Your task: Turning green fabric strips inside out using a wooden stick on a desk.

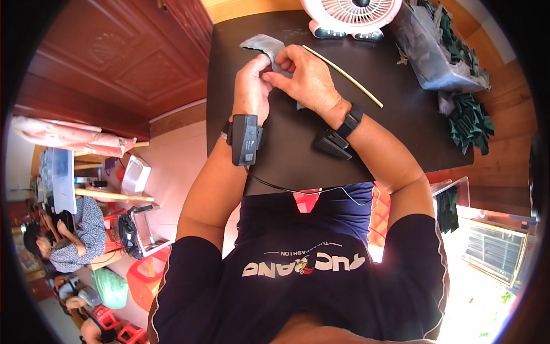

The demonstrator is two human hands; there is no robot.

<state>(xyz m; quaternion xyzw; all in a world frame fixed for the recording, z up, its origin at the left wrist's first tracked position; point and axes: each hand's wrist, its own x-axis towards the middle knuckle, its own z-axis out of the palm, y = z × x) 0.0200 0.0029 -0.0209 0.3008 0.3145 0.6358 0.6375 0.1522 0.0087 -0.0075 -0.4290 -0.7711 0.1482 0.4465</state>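
Over the dark table, a small grey piece of cloth (pixel 264 43) is gripped between my two hands. My left hand (pixel 251 86) is closed on it, with the cloth's upper end flopping over past the fingers. Bent in from the right, my right hand (pixel 312 80) pinches the same cloth with thumb and fingers close to the left fingertips. Part of the cloth is hidden behind the hands, and a grey corner shows below the right palm. A thin pale yellow-green stick (pixel 344 75) lies on the table just right of my right hand.
A pink and white fan (pixel 361 20) stands at the table's far edge. At the right is a clear plastic box (pixel 424 63) of grey and green cloth pieces, with a dark green cloth pile (pixel 471 123) beside it. A cable (pixel 275 184) hangs by the near edge. Other people sit far left.
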